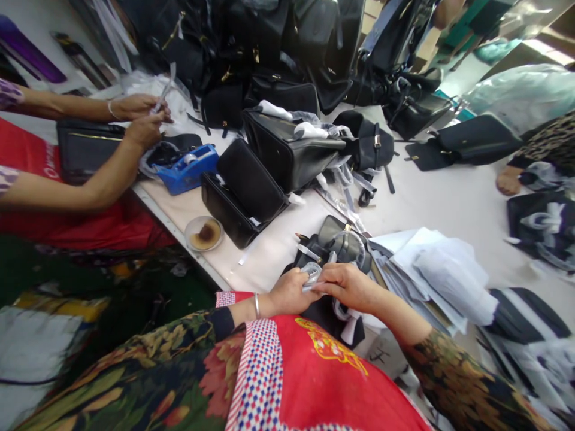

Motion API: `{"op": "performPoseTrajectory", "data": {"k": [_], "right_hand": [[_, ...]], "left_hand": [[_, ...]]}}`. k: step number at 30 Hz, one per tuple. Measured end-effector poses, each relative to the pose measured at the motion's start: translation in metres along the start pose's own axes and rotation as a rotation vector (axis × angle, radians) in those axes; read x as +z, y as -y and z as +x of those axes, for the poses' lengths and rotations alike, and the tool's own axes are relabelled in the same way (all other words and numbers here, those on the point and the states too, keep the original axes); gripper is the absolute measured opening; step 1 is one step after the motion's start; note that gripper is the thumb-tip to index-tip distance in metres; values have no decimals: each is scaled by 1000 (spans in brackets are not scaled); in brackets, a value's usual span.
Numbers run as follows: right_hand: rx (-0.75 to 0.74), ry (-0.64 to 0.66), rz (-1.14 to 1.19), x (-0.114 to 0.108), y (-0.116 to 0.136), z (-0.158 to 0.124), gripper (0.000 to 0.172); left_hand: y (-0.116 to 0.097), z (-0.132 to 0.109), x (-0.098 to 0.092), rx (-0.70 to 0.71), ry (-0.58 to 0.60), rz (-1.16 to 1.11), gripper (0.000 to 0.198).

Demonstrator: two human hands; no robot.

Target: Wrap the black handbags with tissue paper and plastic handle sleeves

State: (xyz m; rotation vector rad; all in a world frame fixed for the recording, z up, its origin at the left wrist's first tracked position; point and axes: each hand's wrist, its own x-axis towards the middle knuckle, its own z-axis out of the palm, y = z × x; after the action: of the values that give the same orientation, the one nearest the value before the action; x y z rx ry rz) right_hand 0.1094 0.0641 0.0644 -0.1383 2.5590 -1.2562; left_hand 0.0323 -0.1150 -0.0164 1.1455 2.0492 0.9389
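Note:
My left hand (291, 292) and my right hand (348, 286) meet at the table's near edge, both closed on a clear plastic-wrapped strap piece (311, 276) of a small black bag (335, 245). The bag lies right in front of me, partly under my hands, its dark flap and buckle showing behind my fingers. Black fabric with white wrapping (345, 320) hangs below my right wrist.
A stack of white paper sheets (431, 269) lies to my right. Open black handbags (251, 191) and a heap of black bags (278, 54) fill the table's middle and back. A blue tape dispenser (188, 169) and small dish (205, 233) sit left. A co-worker's hands (139, 117) work at left.

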Motion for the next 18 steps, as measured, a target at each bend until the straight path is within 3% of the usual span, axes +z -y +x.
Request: {"op": "performPoseTrajectory", "data": {"k": [9, 14, 18], "right_hand": [[282, -75, -127, 6, -12, 14, 21], [271, -19, -223, 1, -12, 20, 12], [160, 35, -199, -7, -9, 26, 6]], "left_hand": [[-2, -2, -1, -58, -31, -60, 34], [-2, -2, -1, -59, 2, -59, 29], [-4, 0, -5, -54, 36, -54, 29]]}}
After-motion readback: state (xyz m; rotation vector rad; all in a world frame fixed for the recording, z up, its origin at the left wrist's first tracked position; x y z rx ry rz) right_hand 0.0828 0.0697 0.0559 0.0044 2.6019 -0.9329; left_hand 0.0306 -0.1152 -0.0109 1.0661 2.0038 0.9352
